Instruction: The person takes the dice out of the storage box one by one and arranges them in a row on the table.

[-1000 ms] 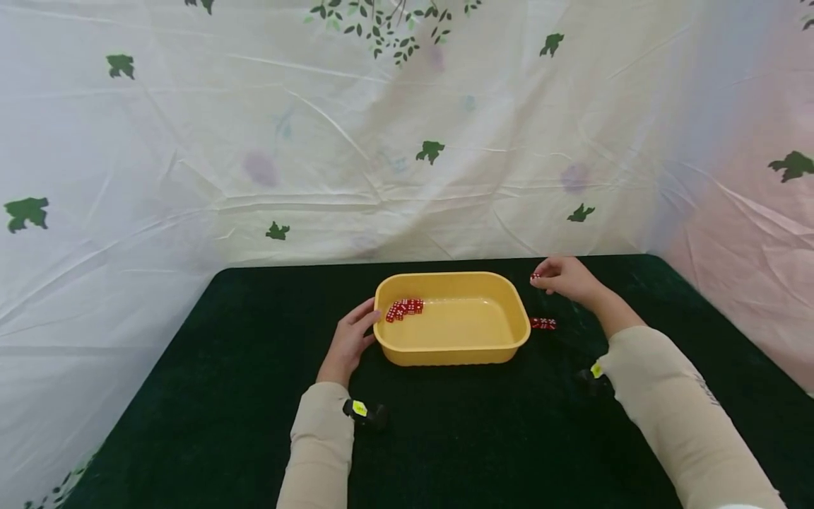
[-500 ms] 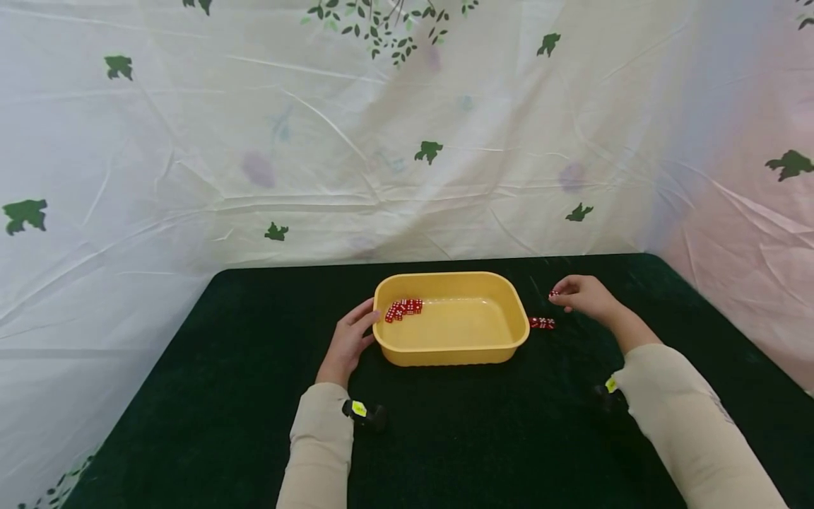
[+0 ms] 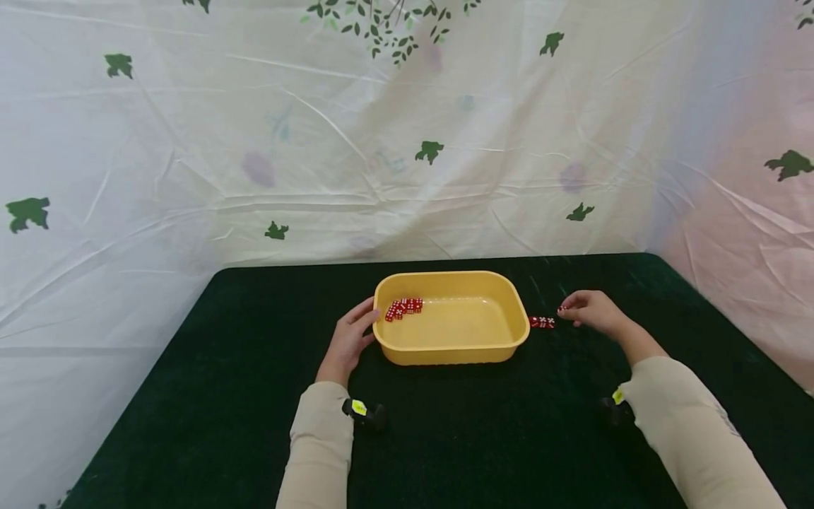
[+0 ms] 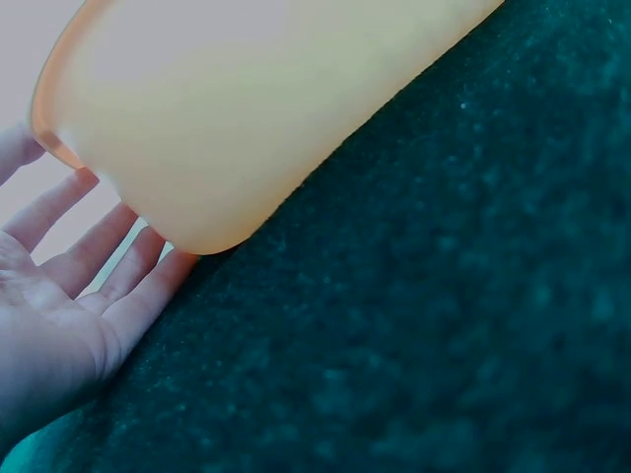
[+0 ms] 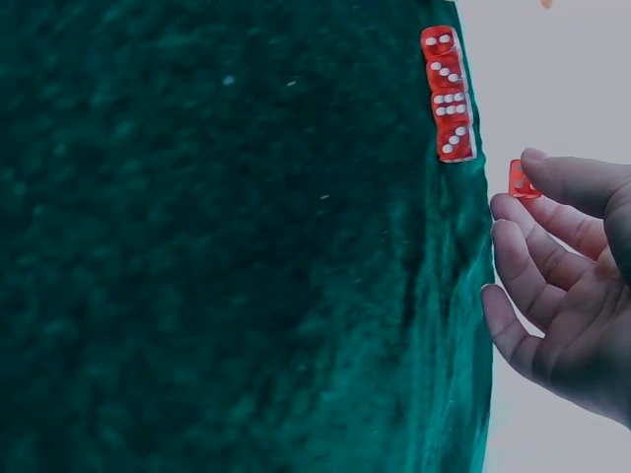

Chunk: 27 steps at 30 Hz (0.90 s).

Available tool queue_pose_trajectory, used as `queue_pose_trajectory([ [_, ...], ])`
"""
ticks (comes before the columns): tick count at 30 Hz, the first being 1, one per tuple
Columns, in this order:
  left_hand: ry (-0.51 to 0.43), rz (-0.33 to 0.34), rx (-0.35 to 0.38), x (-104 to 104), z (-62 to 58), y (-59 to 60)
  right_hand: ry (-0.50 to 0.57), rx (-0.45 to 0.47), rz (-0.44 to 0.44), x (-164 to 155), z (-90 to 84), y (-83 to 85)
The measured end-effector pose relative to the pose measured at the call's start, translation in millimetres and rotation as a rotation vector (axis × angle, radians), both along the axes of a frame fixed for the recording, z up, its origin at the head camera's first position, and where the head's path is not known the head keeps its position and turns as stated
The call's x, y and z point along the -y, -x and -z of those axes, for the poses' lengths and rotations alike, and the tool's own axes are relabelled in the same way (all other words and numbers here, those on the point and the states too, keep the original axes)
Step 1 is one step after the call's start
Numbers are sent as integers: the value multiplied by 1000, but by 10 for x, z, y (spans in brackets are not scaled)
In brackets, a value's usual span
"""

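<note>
A yellow tub (image 3: 451, 350) stands mid-table, with a cluster of several red dice (image 3: 404, 308) in its back left corner. My left hand (image 3: 350, 341) lies with straight fingers against the tub's left wall (image 4: 246, 128); its fingers (image 4: 118, 281) touch the rim there. My right hand (image 3: 588, 309) pinches one red die (image 3: 562, 309) between fingertips, just right of a short row of red dice (image 3: 543, 322) on the cloth beside the tub. The right wrist view shows the pinched die (image 5: 520, 179) near that row (image 5: 449, 94), slightly apart from it.
The table wears a dark green cloth (image 3: 254, 396). A white sheet printed with green leaves (image 3: 407, 141) hangs behind and on both sides. Wrist cameras (image 3: 364, 413) sit on both beige sleeves.
My right hand has come down and toward me from beside the tub's far right corner, carrying the die to just right of the row. The left hand has stayed put.
</note>
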State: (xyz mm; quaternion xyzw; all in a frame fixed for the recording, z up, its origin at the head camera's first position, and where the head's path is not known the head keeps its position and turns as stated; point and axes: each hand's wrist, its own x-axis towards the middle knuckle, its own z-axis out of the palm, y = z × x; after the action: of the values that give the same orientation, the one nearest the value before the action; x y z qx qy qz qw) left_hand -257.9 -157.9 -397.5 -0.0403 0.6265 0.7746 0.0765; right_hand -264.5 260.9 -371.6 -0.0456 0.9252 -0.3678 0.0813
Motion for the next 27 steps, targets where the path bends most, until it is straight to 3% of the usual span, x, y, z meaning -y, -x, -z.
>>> queue_pose_trajectory([
  [8, -4, -34, -7, 4, 157, 118, 13, 30, 1, -9, 70, -6],
  [27, 11, -40, -19, -5, 197, 122, 6, 13, -16, 17, 183, -12],
])
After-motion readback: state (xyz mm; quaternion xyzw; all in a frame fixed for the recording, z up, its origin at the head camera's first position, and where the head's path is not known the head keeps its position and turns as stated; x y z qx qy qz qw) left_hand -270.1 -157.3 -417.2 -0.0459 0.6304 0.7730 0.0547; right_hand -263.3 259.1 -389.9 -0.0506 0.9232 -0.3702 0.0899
